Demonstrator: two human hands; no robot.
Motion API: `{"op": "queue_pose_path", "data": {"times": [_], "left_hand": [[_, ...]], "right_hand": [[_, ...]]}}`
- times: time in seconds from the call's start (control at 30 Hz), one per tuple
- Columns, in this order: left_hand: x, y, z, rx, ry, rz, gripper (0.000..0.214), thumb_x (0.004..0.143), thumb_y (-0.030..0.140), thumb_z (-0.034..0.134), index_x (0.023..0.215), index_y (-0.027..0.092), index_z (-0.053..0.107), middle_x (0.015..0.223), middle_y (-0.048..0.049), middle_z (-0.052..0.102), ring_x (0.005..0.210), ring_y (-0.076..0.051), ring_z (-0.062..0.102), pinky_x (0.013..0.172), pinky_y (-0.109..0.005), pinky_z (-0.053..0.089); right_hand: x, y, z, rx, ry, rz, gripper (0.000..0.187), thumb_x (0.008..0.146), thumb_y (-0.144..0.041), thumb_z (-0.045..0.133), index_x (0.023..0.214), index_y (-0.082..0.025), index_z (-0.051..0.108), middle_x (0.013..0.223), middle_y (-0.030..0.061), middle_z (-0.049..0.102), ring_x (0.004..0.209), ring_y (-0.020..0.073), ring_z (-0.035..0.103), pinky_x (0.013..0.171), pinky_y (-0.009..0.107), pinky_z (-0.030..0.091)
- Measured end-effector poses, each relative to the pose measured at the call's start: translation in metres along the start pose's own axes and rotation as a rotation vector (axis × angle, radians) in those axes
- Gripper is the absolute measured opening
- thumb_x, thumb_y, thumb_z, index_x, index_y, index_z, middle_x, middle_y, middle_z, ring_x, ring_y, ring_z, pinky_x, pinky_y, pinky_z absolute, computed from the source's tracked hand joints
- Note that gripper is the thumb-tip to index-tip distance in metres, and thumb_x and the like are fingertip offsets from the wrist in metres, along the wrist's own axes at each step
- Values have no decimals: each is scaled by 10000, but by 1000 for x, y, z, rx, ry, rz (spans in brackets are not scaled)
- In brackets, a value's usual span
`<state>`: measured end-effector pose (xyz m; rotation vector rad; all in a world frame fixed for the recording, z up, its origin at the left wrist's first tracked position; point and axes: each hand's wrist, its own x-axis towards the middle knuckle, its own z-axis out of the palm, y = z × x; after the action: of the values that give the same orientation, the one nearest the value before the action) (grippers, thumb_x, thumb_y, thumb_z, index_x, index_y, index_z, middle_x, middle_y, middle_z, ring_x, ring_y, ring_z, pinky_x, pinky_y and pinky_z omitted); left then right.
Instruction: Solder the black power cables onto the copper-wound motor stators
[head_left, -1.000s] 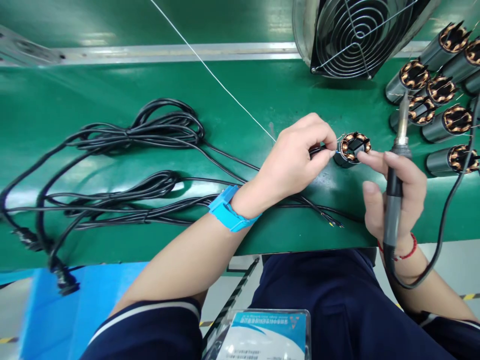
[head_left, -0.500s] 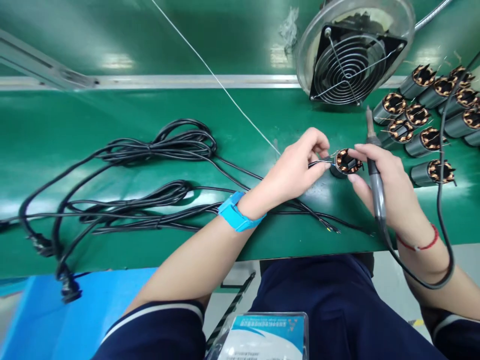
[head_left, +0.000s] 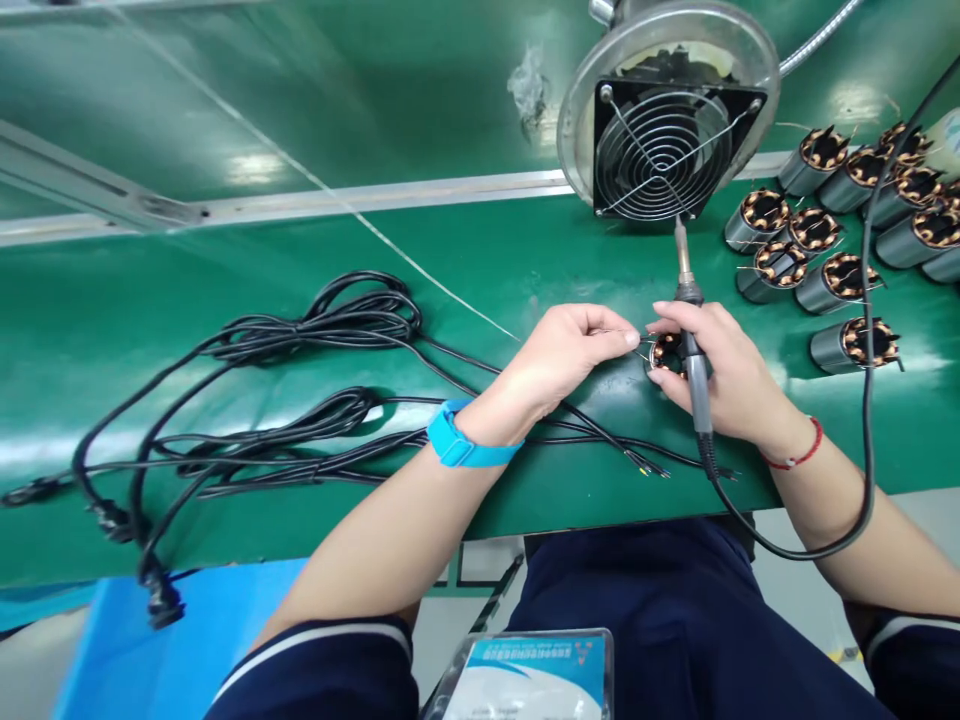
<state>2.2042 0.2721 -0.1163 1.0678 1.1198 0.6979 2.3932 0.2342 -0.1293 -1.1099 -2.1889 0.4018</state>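
Counter, green and glossy, carries everything. Round metal-framed fan with wire grille stands at the far edge, directly behind the work. Coiled black cables lie to the left. One stripped cable end lies near the front edge, just below the hands. Grey cylindrical stators with copper windings lie grouped at far right, well apart.

Left hand: fingers pinched on thin wire lead at the rim of the small copper-wound stator, which rests on the counter between both hands.

Right hand: fingers clenched round black-handled soldering iron, tip pointing away toward the fan, fingertips also touching the stator.

Judgement: the lead is being placed and the iron is parked.
- Brace the stator against the counter.
- Grip the lead well back from its terminal.
- Hold the hot tip clear of the left fingers and the cable insulation.
- Work close in front of the fan.

Whether the lead is seated: too small to tell.
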Motion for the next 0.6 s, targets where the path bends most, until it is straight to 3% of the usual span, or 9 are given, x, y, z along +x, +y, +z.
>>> {"op": "queue_pose_path", "data": {"times": [0.13, 0.33, 0.47, 0.6], "left_hand": [[0, -1, 3, 13, -28, 12, 191, 653, 293, 722, 684, 121, 646, 638, 19, 599, 593, -65, 478, 592, -207, 369], [-5, 6, -4, 103, -105, -65, 184, 672, 292, 677, 657, 144, 568, 525, 72, 432, 467, -35, 292, 474, -207, 198], [-5, 3, -1, 92, -102, -36, 184, 660, 274, 693, 631, 140, 569, 512, 70, 426, 485, -38, 310, 494, -202, 226], [-7, 1, 0, -11, -153, -107, 224, 693, 323, 686, 634, 140, 571, 480, 82, 358, 431, -26, 225, 447, -209, 137]], "right_hand": [[1, 0, -1, 13, 30, -21, 494, 866, -278, 589, 1328, -236, 420, 1141, 59, 641, 995, 234, 560, 879, 395, 481], [0, -1, 3, -15, 58, -39, 502, 884, -296, 568, 1351, -228, 397, 1168, 68, 628, 979, 243, 551, 858, 403, 484], [0, -2, 4, -17, 89, -50, 494, 878, -264, 576, 1341, -227, 408, 1112, 59, 645, 951, 230, 555, 838, 385, 477], [1, -3, 5, -38, 134, -55, 464, 871, -230, 592, 1306, -226, 434, 1023, 43, 675, 886, 217, 564, 797, 373, 460]]}}
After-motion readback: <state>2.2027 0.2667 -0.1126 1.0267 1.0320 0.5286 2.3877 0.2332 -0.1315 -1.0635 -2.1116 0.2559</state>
